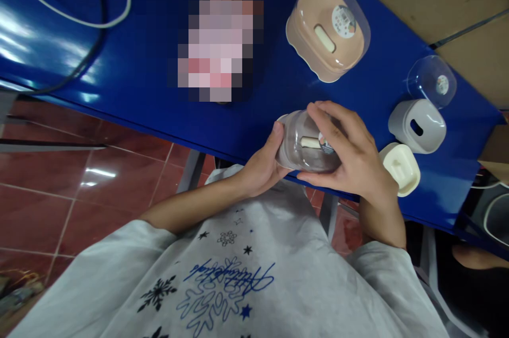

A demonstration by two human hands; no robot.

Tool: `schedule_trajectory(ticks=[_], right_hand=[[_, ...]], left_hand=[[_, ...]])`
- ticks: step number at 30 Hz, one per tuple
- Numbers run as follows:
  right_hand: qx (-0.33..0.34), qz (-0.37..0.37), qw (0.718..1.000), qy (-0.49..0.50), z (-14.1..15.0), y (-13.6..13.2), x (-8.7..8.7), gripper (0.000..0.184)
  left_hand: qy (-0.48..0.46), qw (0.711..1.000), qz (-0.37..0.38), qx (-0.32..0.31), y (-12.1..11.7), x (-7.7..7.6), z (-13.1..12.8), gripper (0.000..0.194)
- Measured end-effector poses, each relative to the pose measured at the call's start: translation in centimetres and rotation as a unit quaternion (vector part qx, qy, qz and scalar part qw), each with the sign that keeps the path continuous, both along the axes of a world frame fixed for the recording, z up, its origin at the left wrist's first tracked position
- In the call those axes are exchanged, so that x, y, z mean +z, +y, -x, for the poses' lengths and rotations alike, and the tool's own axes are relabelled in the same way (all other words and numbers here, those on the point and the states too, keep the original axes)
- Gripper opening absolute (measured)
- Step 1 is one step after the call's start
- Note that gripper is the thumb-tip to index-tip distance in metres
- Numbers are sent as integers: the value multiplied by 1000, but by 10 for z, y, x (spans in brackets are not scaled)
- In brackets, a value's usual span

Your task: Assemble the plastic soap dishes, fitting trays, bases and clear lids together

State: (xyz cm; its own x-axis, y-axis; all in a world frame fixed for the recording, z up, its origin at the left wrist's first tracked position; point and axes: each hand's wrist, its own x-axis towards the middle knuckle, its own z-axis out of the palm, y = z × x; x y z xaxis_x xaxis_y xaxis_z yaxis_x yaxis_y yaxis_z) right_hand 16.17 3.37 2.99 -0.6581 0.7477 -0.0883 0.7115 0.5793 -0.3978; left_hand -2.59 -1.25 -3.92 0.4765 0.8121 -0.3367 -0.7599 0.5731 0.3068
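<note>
Both my hands hold a small box with a clear plastic lid [304,142] at the near edge of the blue table [139,62]. My left hand [262,166] grips its left end from below, thumb up along the side. My right hand [350,155] wraps over the lid from the right, fingers curled across the top. A cream handle and a round sticker show through the lid. Just right of my right hand a cream inner tray [401,167] lies on the table.
A peach box with a clear lid [326,28] sits further back. At the right are a white base with a slot [417,125] and a loose clear lid [432,81]. A white cable [99,23] and a dark cable lie at the far left. A pixelated patch covers the table's middle. Red floor tiles lie below.
</note>
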Motion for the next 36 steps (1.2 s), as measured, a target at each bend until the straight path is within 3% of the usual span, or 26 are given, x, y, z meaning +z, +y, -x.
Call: schedule_trajectory(ticks=[10,19,26,30,36], right_hand=[[15,-19,1000,17,-3,-2,2,107],[15,-35,999,-5,2,-1,-8,108],[32,-36,998,30,3,2,-10,108],[22,11,999,48,-7,6,-2,101],[-55,15,998,1,-43,20,5,92]], left_hand=[[16,1000,3,9,-2,0,-3,56],[-21,999,20,16,0,1,1,55],[-10,997,71,17,2,3,3,52],[-1,999,40,-4,2,4,5,50],[20,1000,0,-1,-3,1,7,52]])
